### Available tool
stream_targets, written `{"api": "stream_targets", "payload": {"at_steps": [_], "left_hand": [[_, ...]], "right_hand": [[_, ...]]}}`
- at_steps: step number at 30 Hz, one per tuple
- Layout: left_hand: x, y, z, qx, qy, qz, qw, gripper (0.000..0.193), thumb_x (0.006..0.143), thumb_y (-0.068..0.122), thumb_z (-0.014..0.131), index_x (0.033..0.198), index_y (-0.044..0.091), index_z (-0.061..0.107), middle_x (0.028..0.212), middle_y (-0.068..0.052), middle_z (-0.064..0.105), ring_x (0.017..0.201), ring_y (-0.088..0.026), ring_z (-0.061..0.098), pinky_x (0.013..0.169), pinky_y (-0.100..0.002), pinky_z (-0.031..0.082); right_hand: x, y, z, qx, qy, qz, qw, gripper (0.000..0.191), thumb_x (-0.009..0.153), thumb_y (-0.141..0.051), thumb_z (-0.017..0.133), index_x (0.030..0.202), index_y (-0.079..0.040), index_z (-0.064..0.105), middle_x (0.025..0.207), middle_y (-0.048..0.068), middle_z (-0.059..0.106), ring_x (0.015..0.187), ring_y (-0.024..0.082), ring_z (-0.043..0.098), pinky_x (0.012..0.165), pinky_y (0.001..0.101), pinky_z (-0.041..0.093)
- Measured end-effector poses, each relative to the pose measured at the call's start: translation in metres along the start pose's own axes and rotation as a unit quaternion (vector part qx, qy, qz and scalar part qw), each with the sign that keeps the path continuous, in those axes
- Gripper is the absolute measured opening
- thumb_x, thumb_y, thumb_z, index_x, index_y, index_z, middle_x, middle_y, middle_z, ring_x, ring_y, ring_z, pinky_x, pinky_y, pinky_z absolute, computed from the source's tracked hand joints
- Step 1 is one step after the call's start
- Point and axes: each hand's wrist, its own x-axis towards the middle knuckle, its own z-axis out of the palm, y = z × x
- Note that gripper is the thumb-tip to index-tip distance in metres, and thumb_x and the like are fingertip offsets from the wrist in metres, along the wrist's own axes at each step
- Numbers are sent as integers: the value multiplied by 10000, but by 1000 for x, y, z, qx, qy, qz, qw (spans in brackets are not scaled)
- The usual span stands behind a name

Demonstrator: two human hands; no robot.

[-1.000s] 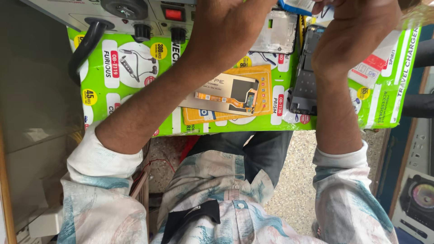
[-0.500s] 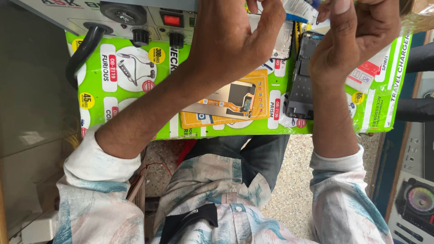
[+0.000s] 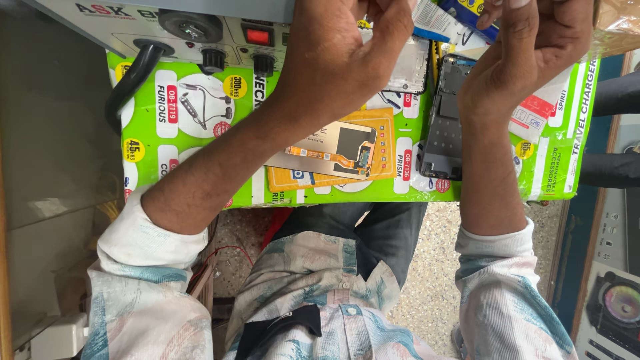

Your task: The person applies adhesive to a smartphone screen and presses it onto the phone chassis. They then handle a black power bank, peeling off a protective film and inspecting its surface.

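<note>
hands up at top edge of frame, both raised over green printed board (image 3: pixel 200 173) that serves as work surface. left hand (image 3: pixel 343 57) curled, fingers bent inward, tips meeting a small white-and-blue packet (image 3: pixel 433 20) at the top edge; looks pinched between thumb and fingertips, but the grip itself is partly cut off by the frame. right hand (image 3: pixel 533 50) also curled, fingertips close together just right of the packet near a blue piece (image 3: pixel 470 13); cannot tell if it actually grips it or only touches. clear plastic film (image 3: pixel 617 30) sits right beside right hand at top right corner. packet lies between the two hands' fingertips, above the board, not resting on it.

on the board below: phone display panel (image 3: pixel 333 150) with orange flex, lying flat on an orange card (image 3: pixel 387 140), under left forearm. dark phone frame (image 3: pixel 447 120) lies flat just left of right wrist. white phone frame (image 3: pixel 410 67) partly hidden behind left hand. grey power supply box (image 3: pixel 167 27) with knobs, red switch and black cable at top left.
</note>
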Motion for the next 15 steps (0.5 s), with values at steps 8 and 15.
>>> {"api": "stream_targets", "payload": {"at_steps": [8,15], "left_hand": [[13,11,2,-80,22,-61,995,170,1042,119,697,908,24,653,777,-2,669,702,-87,678,619,-272,528],[0,66,-35,321,11,107,941,189,1029,83,790,934,41,632,784,-45,599,666,-147,587,598,-332,398]], "right_hand": [[-2,1,2,-3,10,2,1000,174,1063,-31,746,1055,10,578,907,92,648,714,155,589,648,287,453],[-1,5,-3,-20,-15,9,1000,181,1078,-44,765,1058,2,592,925,90,655,745,164,610,688,285,469]]}}
